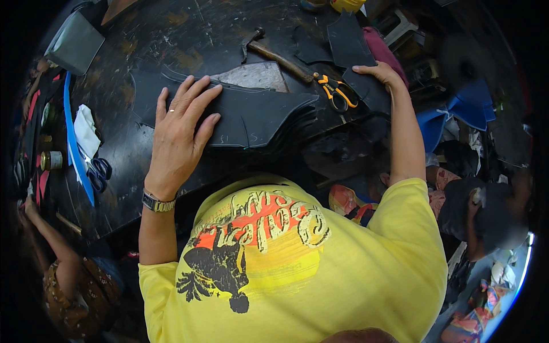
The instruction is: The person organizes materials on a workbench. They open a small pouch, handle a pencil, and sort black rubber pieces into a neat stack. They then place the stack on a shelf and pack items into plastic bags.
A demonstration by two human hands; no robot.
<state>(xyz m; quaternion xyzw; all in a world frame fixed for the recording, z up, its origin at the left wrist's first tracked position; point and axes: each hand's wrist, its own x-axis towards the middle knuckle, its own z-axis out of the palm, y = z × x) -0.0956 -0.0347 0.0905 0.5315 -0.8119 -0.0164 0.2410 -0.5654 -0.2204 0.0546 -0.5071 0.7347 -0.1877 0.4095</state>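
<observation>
My left hand (186, 114), with a metal watch and a ring, lies with fingers spread on a stack of black cut sheet pieces (257, 111) with curved edges and faint pale marks. At the table's right edge my right hand (384, 74) has its thumb across a black cut piece (350, 43); its other fingers are mostly hidden. Between the hands are orange-and-black scissors (337, 94), handles toward the right hand. A hammer (280, 62) with a wooden handle lies beyond the stack, beside a worn grey slab (251, 76) partly covered by the pieces.
The dark scuffed table (171, 34) holds dark-handled scissors (99, 171), a white cloth (86, 130), a blue strip (71, 137) and a small jar (51, 160) at left. A grey box-like item (74, 43) stands far left. Another person's arm (54, 234) is at lower left.
</observation>
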